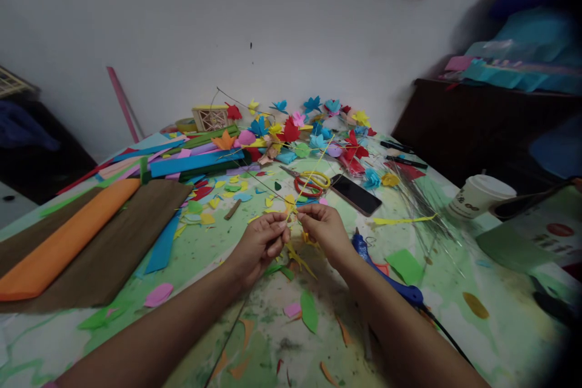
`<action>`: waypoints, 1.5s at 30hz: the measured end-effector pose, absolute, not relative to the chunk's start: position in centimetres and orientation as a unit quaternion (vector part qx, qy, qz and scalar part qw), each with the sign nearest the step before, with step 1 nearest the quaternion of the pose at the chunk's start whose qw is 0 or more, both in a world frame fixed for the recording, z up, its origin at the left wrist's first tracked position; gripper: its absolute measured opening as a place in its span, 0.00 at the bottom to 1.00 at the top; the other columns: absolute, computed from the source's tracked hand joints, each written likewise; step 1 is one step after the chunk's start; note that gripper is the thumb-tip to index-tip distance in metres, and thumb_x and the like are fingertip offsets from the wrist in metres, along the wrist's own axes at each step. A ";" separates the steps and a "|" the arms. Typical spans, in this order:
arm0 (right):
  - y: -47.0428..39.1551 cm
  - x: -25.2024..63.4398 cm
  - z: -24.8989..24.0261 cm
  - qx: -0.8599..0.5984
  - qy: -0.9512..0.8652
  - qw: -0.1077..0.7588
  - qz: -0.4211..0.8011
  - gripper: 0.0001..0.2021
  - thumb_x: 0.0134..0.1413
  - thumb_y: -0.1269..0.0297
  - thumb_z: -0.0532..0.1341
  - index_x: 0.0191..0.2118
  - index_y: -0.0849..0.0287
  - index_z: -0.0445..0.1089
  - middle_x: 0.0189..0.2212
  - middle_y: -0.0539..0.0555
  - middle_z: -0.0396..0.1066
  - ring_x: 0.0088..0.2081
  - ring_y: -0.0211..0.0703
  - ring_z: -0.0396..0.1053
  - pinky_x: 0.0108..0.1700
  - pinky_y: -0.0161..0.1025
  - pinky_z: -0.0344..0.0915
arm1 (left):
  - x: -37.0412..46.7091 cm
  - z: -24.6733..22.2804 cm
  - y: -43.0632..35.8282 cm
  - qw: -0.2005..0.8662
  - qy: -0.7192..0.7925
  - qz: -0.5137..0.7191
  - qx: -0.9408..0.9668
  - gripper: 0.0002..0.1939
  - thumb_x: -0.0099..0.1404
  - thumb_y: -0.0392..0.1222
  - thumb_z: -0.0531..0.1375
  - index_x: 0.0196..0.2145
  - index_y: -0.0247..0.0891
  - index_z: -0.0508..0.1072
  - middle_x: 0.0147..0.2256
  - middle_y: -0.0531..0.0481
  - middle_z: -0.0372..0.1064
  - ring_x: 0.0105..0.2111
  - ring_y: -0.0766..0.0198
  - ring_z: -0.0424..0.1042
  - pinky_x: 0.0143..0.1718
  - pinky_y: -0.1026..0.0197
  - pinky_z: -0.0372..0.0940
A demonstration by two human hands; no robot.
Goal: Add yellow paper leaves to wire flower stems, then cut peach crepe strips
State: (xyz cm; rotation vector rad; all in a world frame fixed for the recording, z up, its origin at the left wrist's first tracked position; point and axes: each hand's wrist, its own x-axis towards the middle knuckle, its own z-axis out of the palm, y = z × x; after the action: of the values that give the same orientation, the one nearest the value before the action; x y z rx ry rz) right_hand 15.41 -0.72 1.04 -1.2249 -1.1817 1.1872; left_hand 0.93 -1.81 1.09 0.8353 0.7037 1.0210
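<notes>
In the middle of the head view, my left hand (264, 244) and my right hand (324, 229) are close together with fingertips pinched. Between them they grip a narrow yellow paper strip (313, 171), whose free end sticks up and away from me. A thin dark wire (261, 180) seems to meet the strip at my fingers; the exact joint is too small to make out. Cut yellow paper pieces (301, 262) show just below my hands. Under my right forearm lies a blue glue gun (386, 273). Scissors with red and yellow handles (313, 183) rest beyond my hands.
Paper flowers (291, 129) crowd the table's back. Crepe paper rolls (73, 239) lie left. A phone (357, 194), thin wires (434, 224), a white cup (477, 197) and a green container (522, 236) are on the right. Paper scraps (309, 310) litter the green-patterned tabletop.
</notes>
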 end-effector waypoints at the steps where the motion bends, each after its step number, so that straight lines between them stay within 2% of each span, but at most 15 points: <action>1: -0.8 15.4 1.2 -0.506 -0.487 0.508 0.499 0.12 0.38 0.59 0.62 0.30 0.62 0.70 0.13 0.43 0.58 0.15 0.30 0.51 0.17 0.30 0.50 | 0.9 1.1 -1.8 0.733 0.322 0.464 0.379 0.14 0.52 0.38 0.64 0.35 0.33 0.65 0.19 0.56 0.66 0.09 0.81 0.48 0.11 0.75 0.40; 8: -1.1 15.4 1.5 -0.506 -0.496 0.500 0.499 0.11 0.38 0.60 0.63 0.29 0.62 0.71 0.14 0.44 0.60 0.16 0.31 0.54 0.18 0.31 0.51 | 1.0 1.3 -1.9 0.725 0.320 0.470 0.389 0.14 0.54 0.38 0.63 0.37 0.34 0.63 0.19 0.56 0.66 0.09 0.81 0.48 0.12 0.75 0.40; 16: -1.1 15.3 1.4 -0.500 -0.496 0.494 0.511 0.12 0.38 0.59 0.63 0.29 0.62 0.71 0.13 0.44 0.60 0.15 0.31 0.53 0.18 0.31 0.50 | 0.9 1.1 -1.7 0.721 0.312 0.469 0.403 0.19 0.54 0.38 0.63 0.43 0.33 0.66 0.20 0.55 0.67 0.10 0.81 0.49 0.12 0.74 0.40; 34: -1.2 15.3 1.6 -0.492 -0.507 0.482 0.517 0.12 0.38 0.58 0.62 0.27 0.62 0.70 0.12 0.44 0.58 0.15 0.31 0.52 0.19 0.32 0.49 | 0.9 0.8 -1.4 0.701 0.345 0.489 0.388 0.18 0.52 0.35 0.63 0.42 0.28 0.71 0.20 0.52 0.68 0.10 0.81 0.51 0.14 0.73 0.40; 40: -1.3 15.5 1.8 -0.484 -0.552 0.460 0.499 0.11 0.43 0.56 0.60 0.22 0.60 0.66 0.12 0.44 0.56 0.16 0.31 0.50 0.19 0.32 0.47 | 0.5 0.6 -0.9 0.665 0.367 0.491 0.425 0.21 0.52 0.38 0.63 0.44 0.27 0.71 0.20 0.53 0.68 0.11 0.80 0.50 0.15 0.71 0.41; 45: -1.6 15.9 3.0 -0.488 -0.648 0.402 0.424 0.12 0.49 0.58 0.57 0.21 0.59 0.64 0.15 0.45 0.57 0.18 0.33 0.52 0.21 0.33 0.48 | 0.2 0.5 -0.3 0.606 0.399 0.461 0.511 0.23 0.53 0.40 0.62 0.46 0.26 0.71 0.20 0.53 0.67 0.12 0.78 0.51 0.15 0.69 0.43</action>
State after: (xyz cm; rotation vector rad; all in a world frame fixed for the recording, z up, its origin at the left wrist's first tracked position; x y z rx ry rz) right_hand 15.94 -1.58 3.02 -1.2341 -1.6372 1.0726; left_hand 0.15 -0.26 0.53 1.1816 0.9222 1.0651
